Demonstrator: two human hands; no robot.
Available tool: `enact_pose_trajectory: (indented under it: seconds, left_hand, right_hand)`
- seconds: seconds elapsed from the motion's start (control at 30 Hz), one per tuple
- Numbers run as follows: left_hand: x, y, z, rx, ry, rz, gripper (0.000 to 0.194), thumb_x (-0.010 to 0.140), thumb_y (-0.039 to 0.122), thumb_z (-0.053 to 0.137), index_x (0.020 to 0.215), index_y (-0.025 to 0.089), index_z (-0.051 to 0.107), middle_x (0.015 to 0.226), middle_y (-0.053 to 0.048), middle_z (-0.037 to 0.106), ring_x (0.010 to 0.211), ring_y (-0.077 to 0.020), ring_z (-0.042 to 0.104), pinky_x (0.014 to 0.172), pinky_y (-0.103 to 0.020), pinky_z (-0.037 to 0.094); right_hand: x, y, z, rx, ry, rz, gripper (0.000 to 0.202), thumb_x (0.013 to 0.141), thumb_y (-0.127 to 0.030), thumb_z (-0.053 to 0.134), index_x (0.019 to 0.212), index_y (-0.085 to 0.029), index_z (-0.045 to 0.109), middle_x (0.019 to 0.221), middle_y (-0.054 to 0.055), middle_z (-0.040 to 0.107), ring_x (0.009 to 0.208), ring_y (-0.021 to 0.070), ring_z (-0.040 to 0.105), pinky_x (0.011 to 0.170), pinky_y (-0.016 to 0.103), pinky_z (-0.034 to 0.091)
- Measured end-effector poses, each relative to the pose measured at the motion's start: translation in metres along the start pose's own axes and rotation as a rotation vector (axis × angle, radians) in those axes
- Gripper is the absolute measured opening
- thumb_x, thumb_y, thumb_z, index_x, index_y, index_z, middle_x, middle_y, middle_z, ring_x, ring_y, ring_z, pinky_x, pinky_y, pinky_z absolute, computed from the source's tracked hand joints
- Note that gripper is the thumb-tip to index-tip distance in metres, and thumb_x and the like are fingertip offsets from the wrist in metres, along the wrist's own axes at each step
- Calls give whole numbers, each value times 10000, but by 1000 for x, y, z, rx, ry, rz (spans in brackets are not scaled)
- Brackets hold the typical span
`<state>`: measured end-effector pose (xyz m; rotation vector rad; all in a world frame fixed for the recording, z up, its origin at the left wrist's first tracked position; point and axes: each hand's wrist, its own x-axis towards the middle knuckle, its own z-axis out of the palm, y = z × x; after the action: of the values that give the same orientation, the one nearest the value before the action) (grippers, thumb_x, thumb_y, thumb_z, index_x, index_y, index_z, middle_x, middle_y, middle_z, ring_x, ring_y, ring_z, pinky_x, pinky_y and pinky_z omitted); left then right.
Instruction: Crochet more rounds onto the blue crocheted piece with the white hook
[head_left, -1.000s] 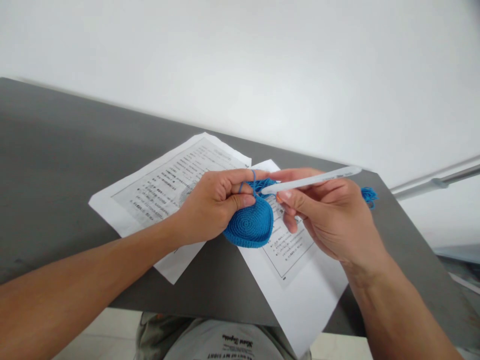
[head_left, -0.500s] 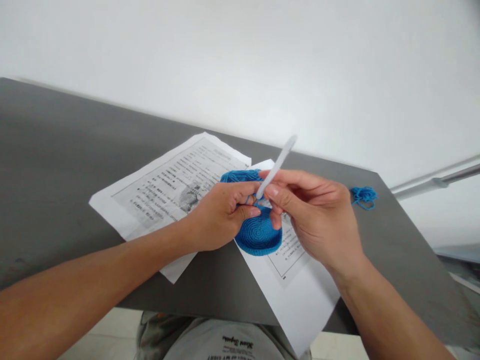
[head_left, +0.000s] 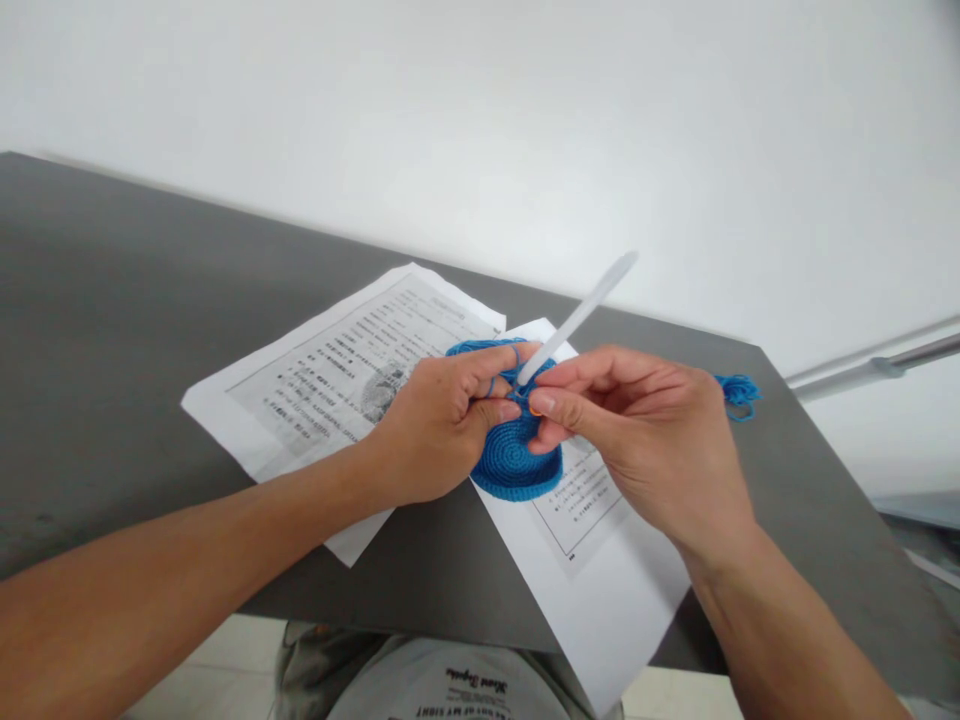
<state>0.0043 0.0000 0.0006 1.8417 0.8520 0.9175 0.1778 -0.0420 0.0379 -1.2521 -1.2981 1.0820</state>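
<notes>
My left hand (head_left: 442,425) is closed on a round blue crochet piece (head_left: 514,460), its thumb and fingers pinching the upper edge. Blue yarn (head_left: 492,386) loops around the fingers of that hand. Close against it, my right hand (head_left: 637,420) pinches with thumb and index finger at the lower end of a white-handled crochet hook (head_left: 581,315). The handle slants up to the right, and the hook's tip is hidden among fingers and yarn. A tiny orange spot (head_left: 534,409) shows at my right thumb tip; I cannot make out what it is.
Printed sheets (head_left: 300,360) lie under and beside the hands on a grey table (head_left: 135,300). Bundled blue yarn (head_left: 476,347) rests behind my left hand. A loose blue yarn tangle (head_left: 741,395) sits near the table's right edge. A white wall (head_left: 450,120) stands behind.
The hook handle has tipped further right, and my right hand has shifted slightly right. My left index finger has straightened toward the hook. The orange spot now shows.
</notes>
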Motion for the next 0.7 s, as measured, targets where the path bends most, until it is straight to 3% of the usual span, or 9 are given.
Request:
enact_pose_trajectory:
  seconds: [0.2, 0.5, 0.7]
  left_hand:
    - [-1, 1, -2, 35, 43, -31, 514, 881, 139, 600, 1388, 116, 679, 793, -16, 775, 664, -159, 663, 680, -281, 520]
    - [-4, 0, -1, 115, 27, -21, 507, 883, 125, 586, 1380, 150, 686, 818, -12, 771, 710, -165, 695, 688, -268, 545]
    - [-4, 0, 0, 135, 18, -10, 516, 885, 98, 570, 1385, 155, 684, 798, 2, 757, 665, -141, 681, 687, -253, 549]
  right_hand:
    - [0, 3, -4, 26, -62, 15, 235, 738, -308, 933, 909, -186, 825, 728, 30, 806, 638, 168, 776, 630, 276, 664]
    - [3, 6, -6, -17, -136, 30, 182, 858, -305, 832, 807, -201, 691, 663, 2, 757, 595, 148, 749, 592, 248, 642]
    - [2, 7, -4, 4, -173, 24, 208, 854, -327, 833, 818, -200, 673, 693, -23, 718, 524, 120, 704, 539, 241, 639]
